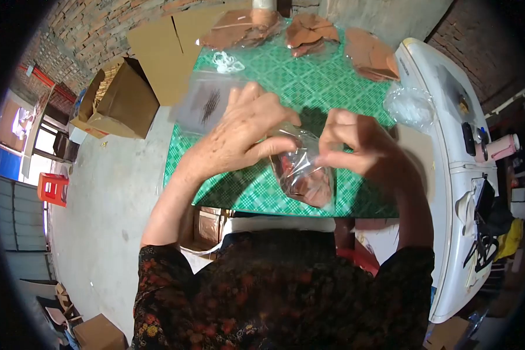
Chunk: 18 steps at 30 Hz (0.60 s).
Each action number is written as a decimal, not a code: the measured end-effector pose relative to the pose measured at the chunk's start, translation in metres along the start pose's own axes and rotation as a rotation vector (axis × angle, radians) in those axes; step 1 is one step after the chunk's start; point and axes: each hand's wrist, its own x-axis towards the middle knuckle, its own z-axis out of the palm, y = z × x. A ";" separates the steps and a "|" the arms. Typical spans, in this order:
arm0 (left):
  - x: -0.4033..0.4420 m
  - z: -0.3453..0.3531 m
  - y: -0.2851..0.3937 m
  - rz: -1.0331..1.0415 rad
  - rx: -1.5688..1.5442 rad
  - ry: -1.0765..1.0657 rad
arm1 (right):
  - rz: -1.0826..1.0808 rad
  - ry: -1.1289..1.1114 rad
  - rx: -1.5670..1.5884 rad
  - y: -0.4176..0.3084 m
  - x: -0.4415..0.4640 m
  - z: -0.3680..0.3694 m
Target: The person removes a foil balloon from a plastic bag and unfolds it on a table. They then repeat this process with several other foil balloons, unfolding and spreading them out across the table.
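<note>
A clear plastic bag (303, 178) with brownish-pink pieces and something red inside rests near the front edge of the green checked tabletop (245, 189). At its upper left, my left hand (242, 131) pinches the bag's rim between thumb and fingers. My right hand (356, 143) closes on the bag's upper right side, thumb against the fingers. Beside my left hand lies a stack of flat clear bags (198, 102) with dark print. White loops of string or bands (227, 62) are just above that stack.
Bags of brown pieces (239, 29) (312, 35) (370, 53) line the table's back edge. Crumpled clear plastic (409, 106) sits at the right, by a white appliance (449, 233). Cardboard boxes (122, 102) and a red stool (53, 188) stand on the left floor.
</note>
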 end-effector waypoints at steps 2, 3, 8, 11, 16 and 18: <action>-0.010 -0.004 0.000 0.003 0.003 -0.072 | -0.075 -0.030 0.121 0.008 -0.001 0.003; -0.017 -0.005 -0.002 -0.005 0.027 -0.106 | -0.084 -0.079 0.176 0.009 -0.002 0.006; -0.058 0.013 -0.005 0.012 0.029 -0.071 | 0.043 -0.259 0.480 0.013 -0.010 0.036; -0.084 0.035 -0.009 -0.008 0.072 -0.040 | 0.021 -0.146 0.321 0.012 -0.010 0.055; -0.107 0.073 -0.021 -0.112 0.047 0.031 | -0.046 0.048 -0.187 -0.024 -0.010 0.080; -0.109 0.081 -0.022 -0.185 0.050 0.025 | 0.065 -0.043 -0.085 -0.027 -0.012 0.083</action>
